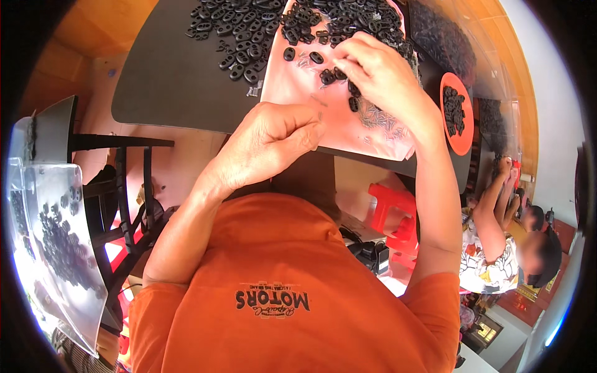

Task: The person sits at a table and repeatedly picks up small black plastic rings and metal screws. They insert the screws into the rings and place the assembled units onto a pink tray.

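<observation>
Dark lettering (272, 301) in several lines, with 1 bold curved line, is printed on the front of the orange shirt (273, 248); it stands upside down in this view.

The small black pieces (290, 54) are glossy, rounded ovals, many showing 2 holes. They lie heaped at the far end of the pink sheet (283, 93), with a few loose ones nearer, and in a second pile (242, 28) on the dark table (168, 81). Thin silvery metal bits (382, 121) are scattered on the sheet.

The left hand (267, 140) is clenched at the sheet's near edge; its contents are hidden. The right hand (382, 74) bends its fingers toward the thumb over the loose pieces; I cannot tell whether it grasps any. An orange-red dish (458, 149) of black parts sits to the right.
</observation>
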`<control>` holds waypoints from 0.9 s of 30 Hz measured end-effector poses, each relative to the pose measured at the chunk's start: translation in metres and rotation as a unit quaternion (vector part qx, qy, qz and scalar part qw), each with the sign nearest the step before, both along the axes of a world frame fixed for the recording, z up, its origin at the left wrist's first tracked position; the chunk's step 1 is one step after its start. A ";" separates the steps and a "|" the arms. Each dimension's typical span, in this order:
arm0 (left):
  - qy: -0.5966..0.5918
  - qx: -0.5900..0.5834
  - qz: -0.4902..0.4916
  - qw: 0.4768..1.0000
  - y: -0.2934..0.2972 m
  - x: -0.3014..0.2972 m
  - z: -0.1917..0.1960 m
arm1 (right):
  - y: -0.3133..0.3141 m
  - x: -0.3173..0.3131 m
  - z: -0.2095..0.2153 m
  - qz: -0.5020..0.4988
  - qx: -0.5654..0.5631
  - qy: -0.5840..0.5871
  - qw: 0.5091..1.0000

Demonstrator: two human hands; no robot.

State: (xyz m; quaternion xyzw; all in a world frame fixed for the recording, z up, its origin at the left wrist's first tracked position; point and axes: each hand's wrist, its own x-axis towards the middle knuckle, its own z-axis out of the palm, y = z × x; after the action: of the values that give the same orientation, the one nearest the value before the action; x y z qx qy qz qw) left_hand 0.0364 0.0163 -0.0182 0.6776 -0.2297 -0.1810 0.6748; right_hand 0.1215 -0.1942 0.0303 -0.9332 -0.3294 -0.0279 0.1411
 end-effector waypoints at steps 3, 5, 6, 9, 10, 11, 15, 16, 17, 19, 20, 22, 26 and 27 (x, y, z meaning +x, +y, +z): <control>-0.018 0.007 0.004 1.000 0.001 0.000 0.001 | -0.003 0.012 -0.002 -0.002 0.002 -0.033 0.999; -0.018 0.000 0.004 1.000 0.000 0.000 -0.001 | 0.001 0.020 -0.007 -0.008 -0.005 -0.044 0.999; -0.017 -0.004 0.005 1.000 0.000 0.000 -0.002 | 0.004 0.022 -0.008 -0.009 -0.010 -0.050 0.999; -0.031 0.000 0.012 0.999 0.001 0.001 -0.001 | 0.012 0.026 -0.009 -0.023 -0.063 -0.051 0.996; -0.029 -0.001 0.012 1.000 0.001 0.000 -0.001 | 0.014 0.027 -0.010 -0.029 -0.075 -0.055 0.995; -0.027 -0.002 0.011 1.000 0.001 0.000 -0.002 | 0.016 0.027 -0.008 -0.015 -0.089 -0.064 0.994; -0.014 -0.008 0.007 1.000 0.001 0.000 -0.002 | 0.017 0.027 -0.004 -0.012 -0.073 -0.064 0.995; -0.019 -0.003 0.011 1.000 0.002 0.000 -0.002 | 0.017 0.027 -0.004 -0.012 -0.068 -0.061 0.996; -0.024 0.003 0.015 1.000 0.002 0.000 0.000 | 0.017 0.027 -0.004 -0.013 -0.063 -0.059 0.996; -0.025 0.007 0.015 1.000 0.002 0.001 0.001 | 0.017 0.031 -0.006 -0.021 -0.070 -0.059 0.996; -0.021 0.006 0.012 1.000 0.002 0.001 0.001 | 0.018 0.032 -0.007 -0.025 -0.073 -0.060 0.995; -0.015 0.007 0.012 1.000 0.002 0.001 0.003 | 0.021 0.035 -0.008 -0.030 -0.102 -0.066 0.992; -0.018 0.017 0.018 1.000 0.002 0.001 0.003 | 0.029 0.042 -0.010 0.003 -0.142 -0.098 0.985; -0.022 0.024 0.018 0.999 0.003 0.001 0.003 | 0.031 0.043 -0.011 0.018 -0.145 -0.118 0.982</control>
State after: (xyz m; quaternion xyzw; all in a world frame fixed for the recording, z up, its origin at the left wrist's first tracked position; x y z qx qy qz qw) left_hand 0.0372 0.0194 -0.0153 0.7016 -0.2276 -0.1590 0.6562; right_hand 0.1649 -0.1631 0.0194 -0.9278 -0.3610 -0.0873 -0.0356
